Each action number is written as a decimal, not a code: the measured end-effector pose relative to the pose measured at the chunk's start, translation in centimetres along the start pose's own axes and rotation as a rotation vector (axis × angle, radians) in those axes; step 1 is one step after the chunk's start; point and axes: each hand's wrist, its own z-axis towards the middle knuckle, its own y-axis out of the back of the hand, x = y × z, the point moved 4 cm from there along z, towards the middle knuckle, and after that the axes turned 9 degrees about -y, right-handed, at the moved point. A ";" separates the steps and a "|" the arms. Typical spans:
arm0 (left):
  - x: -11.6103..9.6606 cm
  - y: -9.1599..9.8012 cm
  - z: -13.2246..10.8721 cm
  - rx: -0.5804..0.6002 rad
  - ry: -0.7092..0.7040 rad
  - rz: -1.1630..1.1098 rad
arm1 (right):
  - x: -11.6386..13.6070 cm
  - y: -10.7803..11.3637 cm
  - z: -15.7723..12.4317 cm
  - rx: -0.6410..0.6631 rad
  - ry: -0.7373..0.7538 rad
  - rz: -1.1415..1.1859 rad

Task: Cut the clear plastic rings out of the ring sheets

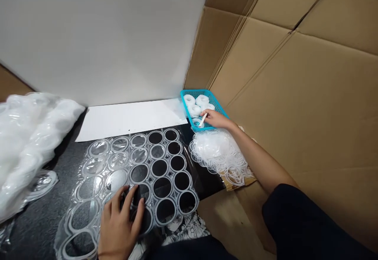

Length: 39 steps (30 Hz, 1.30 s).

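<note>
A clear plastic sheet with rows of translucent rings (159, 168) lies on the dark table. On its near part rests my left hand (119, 222), fingers spread and holding nothing. My right hand (216, 118) reaches over the front edge of a turquoise basket (219, 107), its fingers closed on a flat, pale stick (203, 119). Several white ring-shaped bundles (194, 110) sit inside the basket. The stick's lower end is over a ring-shaped bundle at the front; I cannot tell whether they touch.
Loose thin white rings (236, 169) are heaped before the basket. To the left lies a large pile of plastic-wrapped pieces (26, 149). A white board strip (130, 118) runs along the grey wall (103, 35), and cardboard (295, 94) walls off the right.
</note>
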 end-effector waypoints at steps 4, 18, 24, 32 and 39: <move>0.3 0.2 -0.3 0.016 0.016 -0.011 | 0.3 1.3 -0.3 -0.026 -0.029 -0.115; -6.9 -1.4 9.2 0.161 -0.155 -0.221 | 13.3 -13.5 -10.1 0.322 0.438 0.337; -7.6 -3.1 7.6 0.189 -0.138 -0.058 | 10.8 -15.1 -10.0 0.272 0.426 0.426; -7.5 -3.1 7.8 0.205 -0.129 -0.032 | 10.6 -15.8 -10.1 0.230 0.527 0.405; -7.3 -3.3 8.7 0.233 -0.070 -0.048 | 10.6 -16.2 -11.4 0.095 0.832 0.084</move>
